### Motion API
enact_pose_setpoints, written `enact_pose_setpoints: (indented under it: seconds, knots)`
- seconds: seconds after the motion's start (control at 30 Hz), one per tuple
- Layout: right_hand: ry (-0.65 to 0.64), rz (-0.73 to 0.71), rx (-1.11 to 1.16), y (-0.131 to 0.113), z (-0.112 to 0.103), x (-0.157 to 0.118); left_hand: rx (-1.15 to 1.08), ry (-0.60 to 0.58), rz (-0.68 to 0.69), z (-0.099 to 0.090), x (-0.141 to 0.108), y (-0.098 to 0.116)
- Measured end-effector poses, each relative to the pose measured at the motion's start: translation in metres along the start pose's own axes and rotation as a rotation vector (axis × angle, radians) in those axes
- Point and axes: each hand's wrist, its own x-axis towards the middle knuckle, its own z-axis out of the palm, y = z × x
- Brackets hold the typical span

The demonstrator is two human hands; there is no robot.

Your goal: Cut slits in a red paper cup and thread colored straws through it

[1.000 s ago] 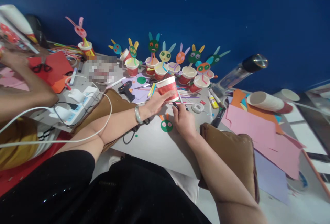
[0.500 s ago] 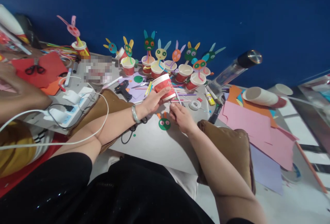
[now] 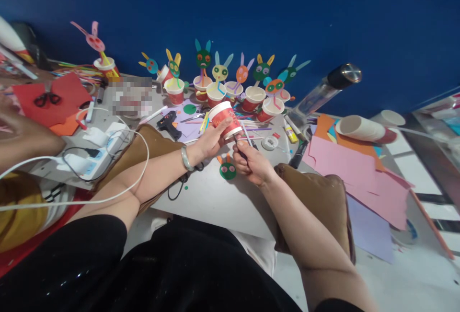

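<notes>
A pale worktop [image 3: 215,209] spans the lower middle of the frame. At the centre, the left hand [image 3: 212,140] and, just right of it, the right hand [image 3: 254,164] are both gripping: the left, a tilted red paper cup [image 3: 220,117]; the right, below the cup's base and beside a green paper face [image 3: 227,171], a slim dark tool [image 3: 243,154].

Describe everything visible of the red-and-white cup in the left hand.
The cup looks like paper: red wall with a faint pale pattern, white band at the wide rim, pale edge at the base. It is tilted, rim up and toward the picture's left, above the table. The left hand grips its side. The right hand holds a dark tool near its base; contact is unclear.
</notes>
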Motion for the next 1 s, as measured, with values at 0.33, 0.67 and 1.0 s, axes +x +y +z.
enact_pose_setpoints:
  seconds: [0.33, 0.67, 1.0]
  knots:
    - [0.553, -0.211, -1.424, 0.012, 0.001, 0.000, 0.018, -0.024, -0.042, 0.000, 0.001, 0.000]
    - [0.600, -0.268, -1.595, 0.012, -0.003, 0.001, -0.044, -0.183, -0.035, -0.006, 0.005, 0.001]
    - [0.583, -0.272, -1.330, 0.008, -0.005, -0.002, -0.016, -0.089, -0.061, 0.000, -0.001, -0.001]
